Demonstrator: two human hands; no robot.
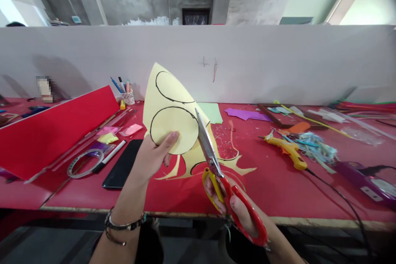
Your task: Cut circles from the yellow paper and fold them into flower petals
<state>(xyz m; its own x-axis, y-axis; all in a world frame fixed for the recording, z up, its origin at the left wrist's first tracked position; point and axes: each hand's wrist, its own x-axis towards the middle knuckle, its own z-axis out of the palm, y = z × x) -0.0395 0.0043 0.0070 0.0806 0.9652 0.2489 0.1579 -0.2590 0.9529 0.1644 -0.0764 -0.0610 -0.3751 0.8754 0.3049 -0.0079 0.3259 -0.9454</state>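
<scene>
My left hand (157, 152) pinches a pale yellow sheet (175, 126) at its lower edge, thumb on the front. Two black circles are drawn on the sheet; the lower one is cut along its bottom edge. In my right hand (232, 202) are scissors (212, 154) with one red and one yellow handle. Their blades point up and lie against the right side of the lower circle. Behind and below the sheet, yellow paper scraps (239, 167) lie on the red table (182, 200).
A black phone (122, 165), a tape roll (85, 164) and a red board (58, 132) are on the left. A pen cup (128, 97) stands behind. To the right lie a yellow glue gun (286, 150), blue yarn (315, 146) and a purple power strip (368, 181).
</scene>
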